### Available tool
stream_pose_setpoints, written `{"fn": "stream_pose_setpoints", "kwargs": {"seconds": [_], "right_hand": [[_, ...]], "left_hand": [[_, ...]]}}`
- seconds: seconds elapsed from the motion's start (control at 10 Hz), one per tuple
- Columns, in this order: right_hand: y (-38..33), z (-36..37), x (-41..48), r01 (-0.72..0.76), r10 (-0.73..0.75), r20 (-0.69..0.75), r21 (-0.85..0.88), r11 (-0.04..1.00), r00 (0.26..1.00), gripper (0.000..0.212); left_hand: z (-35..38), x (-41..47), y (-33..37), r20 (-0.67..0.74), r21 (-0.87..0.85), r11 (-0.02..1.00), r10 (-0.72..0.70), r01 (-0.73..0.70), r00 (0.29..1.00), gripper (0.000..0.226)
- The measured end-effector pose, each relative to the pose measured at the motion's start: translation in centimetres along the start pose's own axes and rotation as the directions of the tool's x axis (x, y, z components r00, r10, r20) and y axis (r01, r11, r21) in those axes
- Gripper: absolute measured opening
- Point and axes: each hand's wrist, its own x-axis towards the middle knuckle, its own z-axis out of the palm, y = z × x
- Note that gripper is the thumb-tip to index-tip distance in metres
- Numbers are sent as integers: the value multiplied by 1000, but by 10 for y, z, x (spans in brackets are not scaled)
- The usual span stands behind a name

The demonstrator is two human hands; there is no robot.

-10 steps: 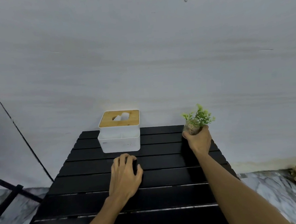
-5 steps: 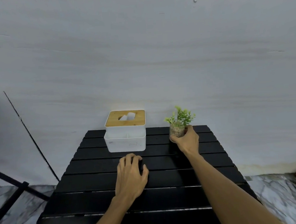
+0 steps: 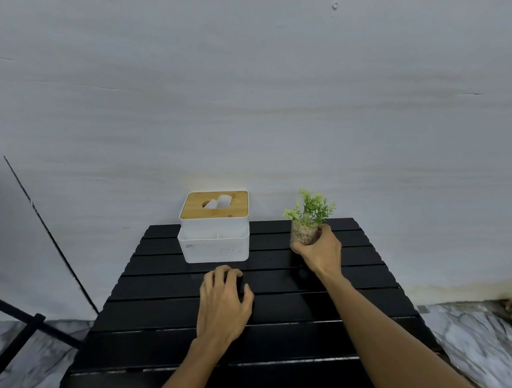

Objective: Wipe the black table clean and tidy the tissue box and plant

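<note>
Black table (image 3: pixel 154 320): slatted top, reaching from the near edge to the wall.
Left hand (image 3: pixel 225 303): palm down on the middle slats, fingers curled; something dark lies under them, and I cannot tell whether they hold it.
Right hand (image 3: pixel 322 251): fingers and thumb wrapped round the plant's clear pot.
Plant (image 3: pixel 307 217): upright, far right of the table, well apart from the tissue box.
Tissue box (image 3: pixel 214 244): white, wooden lid, at the far edge, tissue poking out.
Wall (image 3: pixel 243 104): pale, just behind.

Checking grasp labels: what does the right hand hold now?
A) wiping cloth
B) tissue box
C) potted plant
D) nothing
C: the right hand grips the plant by its clear pot, off to the right of the tissue box.
</note>
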Motion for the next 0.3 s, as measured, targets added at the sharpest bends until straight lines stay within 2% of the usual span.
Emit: {"fn": "stream_pose_setpoints", "kwargs": {"seconds": [0.2,0.3], "right_hand": [[3,0,1,6,-7,15,15,1000,1000,75],[7,-2,-4,-9,9,-6,23,1000,1000,88]], "left_hand": [[0,0,-2,-9,3,1000,17,-17,1000,33],[0,0,-1,-13,12,1000,-1,1,1000,33]]}}
